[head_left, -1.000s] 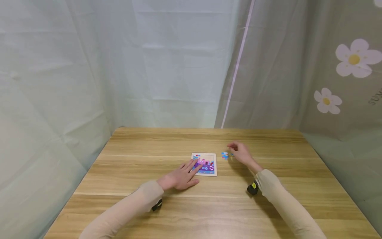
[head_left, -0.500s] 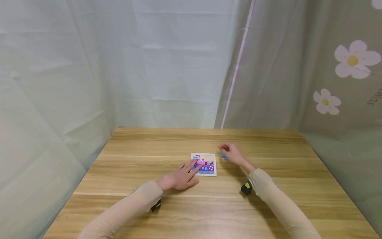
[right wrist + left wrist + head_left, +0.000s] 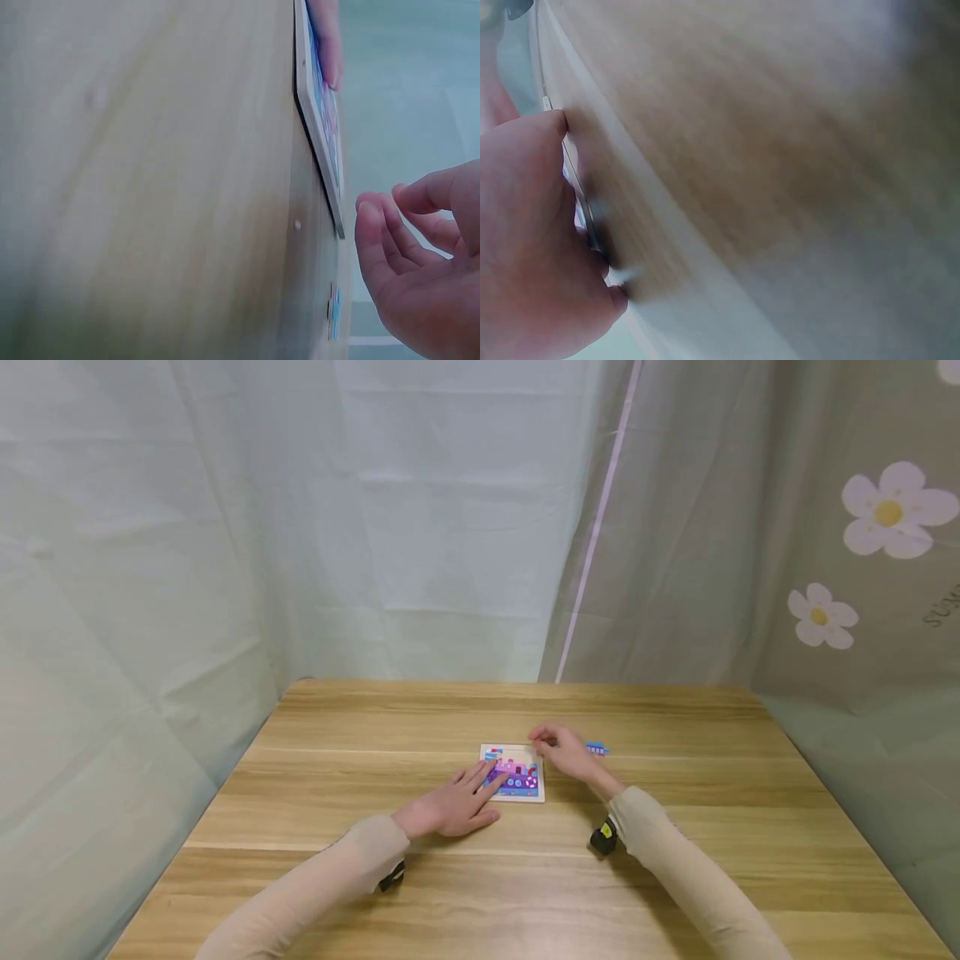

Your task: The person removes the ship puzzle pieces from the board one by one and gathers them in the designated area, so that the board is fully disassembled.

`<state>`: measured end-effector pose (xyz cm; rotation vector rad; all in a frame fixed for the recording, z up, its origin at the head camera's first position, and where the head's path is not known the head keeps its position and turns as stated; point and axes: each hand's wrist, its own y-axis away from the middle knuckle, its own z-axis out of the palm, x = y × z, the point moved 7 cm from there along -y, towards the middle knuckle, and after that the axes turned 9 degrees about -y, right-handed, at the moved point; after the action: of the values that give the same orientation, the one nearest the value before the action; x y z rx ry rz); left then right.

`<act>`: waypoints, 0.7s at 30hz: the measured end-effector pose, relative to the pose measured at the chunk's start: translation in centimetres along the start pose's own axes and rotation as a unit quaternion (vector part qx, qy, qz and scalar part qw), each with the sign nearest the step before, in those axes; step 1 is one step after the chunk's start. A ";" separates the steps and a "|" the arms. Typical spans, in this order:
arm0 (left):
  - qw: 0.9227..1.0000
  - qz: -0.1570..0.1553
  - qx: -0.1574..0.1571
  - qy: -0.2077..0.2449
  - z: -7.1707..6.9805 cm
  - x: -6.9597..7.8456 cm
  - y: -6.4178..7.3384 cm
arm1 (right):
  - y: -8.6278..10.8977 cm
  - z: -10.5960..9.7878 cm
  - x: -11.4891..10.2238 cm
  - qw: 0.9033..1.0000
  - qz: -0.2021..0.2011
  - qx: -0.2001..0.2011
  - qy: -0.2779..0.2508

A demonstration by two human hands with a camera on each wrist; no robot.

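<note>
Covering puzzle [image 3: 521, 755] partly, left fingers [image 3: 489, 788] spread, right fingers [image 3: 370, 234], hold unclear, blue piece [image 3: 596, 749] near.

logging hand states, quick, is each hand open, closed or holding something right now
Left hand: open, resting on the puzzle board.
Right hand: fingers bent; whether they pinch anything cannot be told.

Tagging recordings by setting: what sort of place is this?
Probably a curtained indoor workspace: pale cloth and a flowered curtain hang beyond a wooden table, where a boat puzzle lies.
</note>
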<state>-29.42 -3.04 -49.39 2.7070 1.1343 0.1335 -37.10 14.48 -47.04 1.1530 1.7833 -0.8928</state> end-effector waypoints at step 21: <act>1.000 0.007 0.004 0.025 -0.4 0.1 0.2 | -0.7 1.8 0.8 0.998 0.021 -0.042 -0.029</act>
<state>-29.28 -3.04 -48.99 2.7339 1.1312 0.2015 -37.54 12.99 -48.44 1.0974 1.7275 -0.8109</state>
